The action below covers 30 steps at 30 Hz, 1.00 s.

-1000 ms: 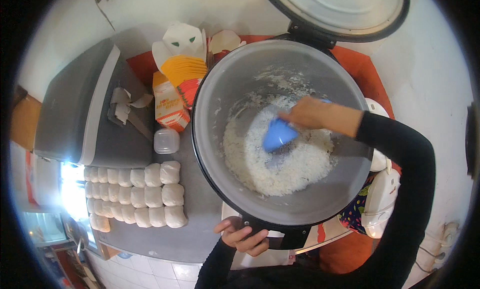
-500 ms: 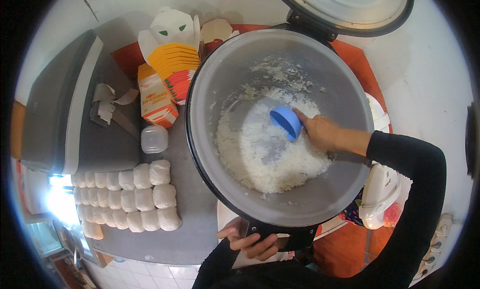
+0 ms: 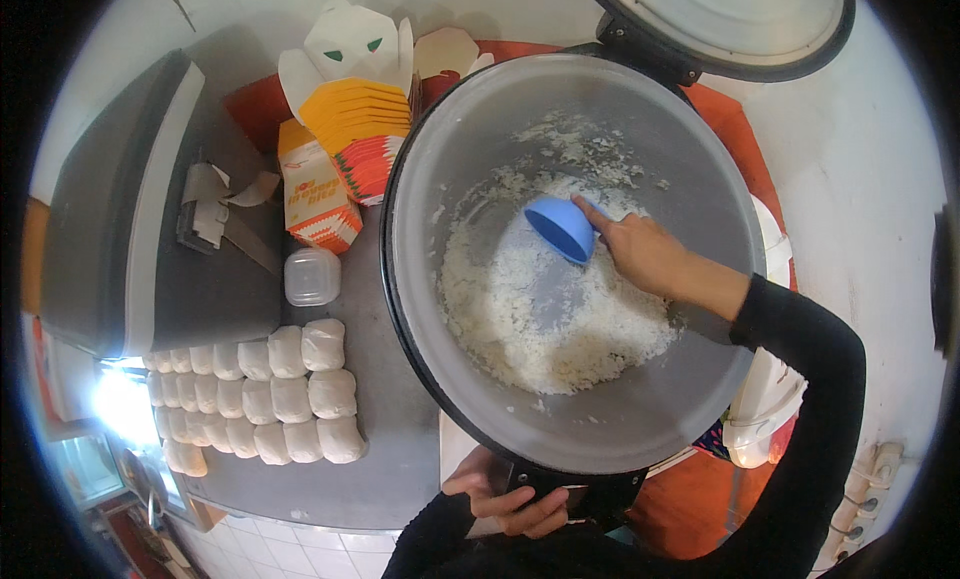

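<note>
White wall, grey tabletop, tiled floor, bright glare

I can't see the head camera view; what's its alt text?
A person's right-hand grip holds a blue cup over white rice in an open cooker, the left-hand grip on its black handle. Rows of white bundles, a gray box and folded cartons sit at left.

Right of centre you have the pot, rice and scoop in it; bundles lie lower left, cartons upper left
</note>
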Available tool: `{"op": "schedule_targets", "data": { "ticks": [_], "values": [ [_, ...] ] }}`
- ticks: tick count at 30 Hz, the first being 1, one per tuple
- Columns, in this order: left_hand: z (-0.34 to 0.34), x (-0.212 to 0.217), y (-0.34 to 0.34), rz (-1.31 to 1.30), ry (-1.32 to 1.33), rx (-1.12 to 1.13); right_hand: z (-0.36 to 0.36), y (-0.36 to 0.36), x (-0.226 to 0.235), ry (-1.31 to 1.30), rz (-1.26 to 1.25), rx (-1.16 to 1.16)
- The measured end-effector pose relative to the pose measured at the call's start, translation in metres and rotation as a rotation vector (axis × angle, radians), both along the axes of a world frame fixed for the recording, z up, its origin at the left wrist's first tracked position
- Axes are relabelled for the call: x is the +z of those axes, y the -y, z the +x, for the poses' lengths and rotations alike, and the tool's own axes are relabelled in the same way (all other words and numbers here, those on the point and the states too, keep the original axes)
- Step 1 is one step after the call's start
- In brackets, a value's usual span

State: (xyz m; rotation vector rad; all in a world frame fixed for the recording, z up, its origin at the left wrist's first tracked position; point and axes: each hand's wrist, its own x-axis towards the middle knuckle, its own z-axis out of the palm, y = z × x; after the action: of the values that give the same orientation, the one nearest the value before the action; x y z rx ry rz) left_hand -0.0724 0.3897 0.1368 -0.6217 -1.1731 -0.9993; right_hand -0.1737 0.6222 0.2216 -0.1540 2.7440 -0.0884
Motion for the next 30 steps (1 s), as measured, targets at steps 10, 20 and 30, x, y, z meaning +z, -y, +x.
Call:
{"op": "schedule_targets", "data": {
  "ticks": [10,20,30],
  "values": [
    [0.002,0.0,-0.003,0.0,0.022,0.002,0.014,0.051,-0.029,0.308,-0.177,0.083],
    [0.006,0.001,0.001,-0.021,0.036,0.017,-0.046,0.029,-0.004,-0.308,0.198,0.372],
    [0.019,0.009,0.002,-0.027,0.078,-0.007,-0.031,0.058,-0.023,-0.346,0.055,0.853]
  ]
}}
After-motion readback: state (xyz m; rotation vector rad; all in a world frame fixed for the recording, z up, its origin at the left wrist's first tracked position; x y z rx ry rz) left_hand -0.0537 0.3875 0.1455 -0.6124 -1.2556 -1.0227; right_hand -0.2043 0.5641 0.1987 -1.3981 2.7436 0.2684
